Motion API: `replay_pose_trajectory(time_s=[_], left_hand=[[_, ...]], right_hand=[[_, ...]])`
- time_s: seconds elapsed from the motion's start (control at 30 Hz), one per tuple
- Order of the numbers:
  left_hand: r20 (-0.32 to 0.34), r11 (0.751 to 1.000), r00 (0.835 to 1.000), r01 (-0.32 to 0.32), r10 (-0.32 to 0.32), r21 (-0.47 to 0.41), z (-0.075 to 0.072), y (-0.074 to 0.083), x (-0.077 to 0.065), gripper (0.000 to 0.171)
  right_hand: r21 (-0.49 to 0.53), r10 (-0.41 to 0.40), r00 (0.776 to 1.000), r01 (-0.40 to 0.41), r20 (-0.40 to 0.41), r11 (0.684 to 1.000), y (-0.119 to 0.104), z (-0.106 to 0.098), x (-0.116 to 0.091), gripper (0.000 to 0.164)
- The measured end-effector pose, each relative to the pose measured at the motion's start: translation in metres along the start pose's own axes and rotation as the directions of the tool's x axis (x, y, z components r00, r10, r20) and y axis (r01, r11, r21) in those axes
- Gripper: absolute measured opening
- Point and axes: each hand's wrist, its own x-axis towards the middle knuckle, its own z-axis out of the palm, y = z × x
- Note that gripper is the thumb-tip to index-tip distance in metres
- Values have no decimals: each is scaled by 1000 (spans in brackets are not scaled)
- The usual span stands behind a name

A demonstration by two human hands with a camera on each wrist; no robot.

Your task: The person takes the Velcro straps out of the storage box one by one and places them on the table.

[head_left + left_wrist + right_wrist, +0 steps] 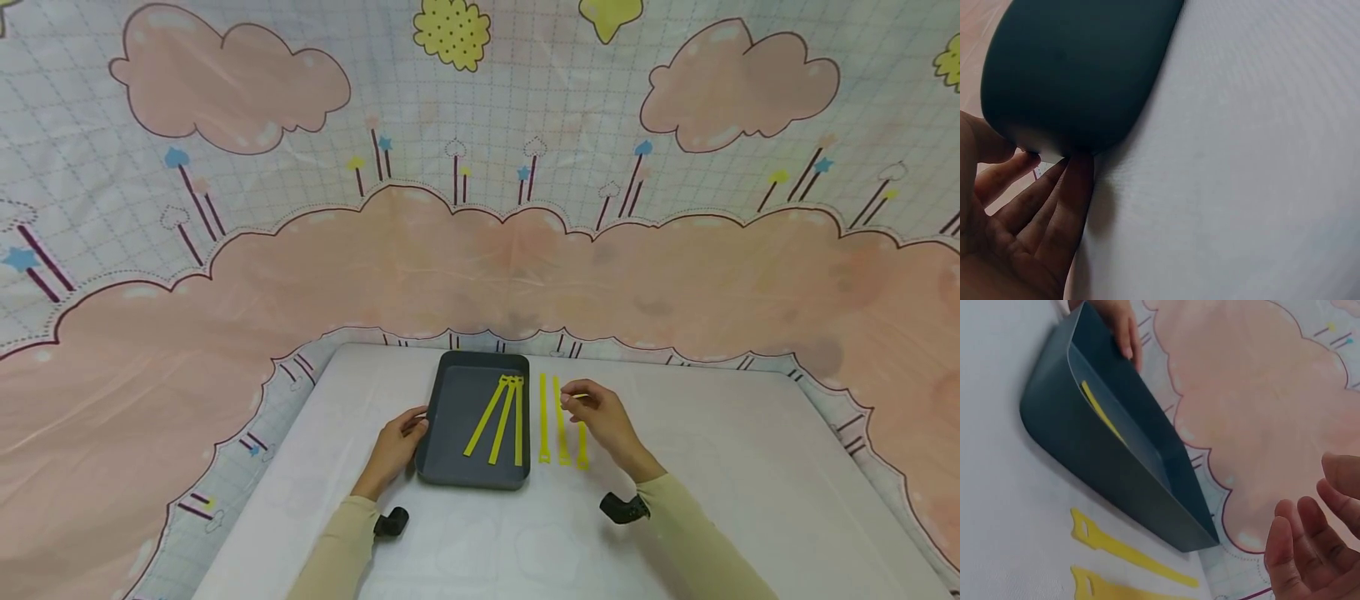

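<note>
A dark grey rectangular tray (468,475) stands on the white table. My left hand (397,442) touches its left side; in the left wrist view nearly straight fingers (1069,212) lie against the tray's wall. Inside the tray, three flat yellow cable straps (505,421) fan out, slotted heads together at the far end. To the tray's right lie three more yellow straps (544,417), heads toward me. My right hand (603,417) is over the rightmost one, hiding part of it. Its fingers (1319,525) are loosely bent and hold nothing in the right wrist view.
The white table (720,467) extends on both sides of the tray. A patterned cloth (480,267) with clouds hangs behind and around it. A black wrist device (624,508) is at the right sleeve, and another (392,522) at the left.
</note>
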Motion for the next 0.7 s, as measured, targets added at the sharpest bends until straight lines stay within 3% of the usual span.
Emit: replay_pose_trajectory(time_s=[0.7], left_hand=[[-3, 1000, 1000, -10, 10, -5, 0, 1, -1, 37]], right_hand=[[-46, -113, 992, 116, 51, 992, -14, 31, -9, 19]])
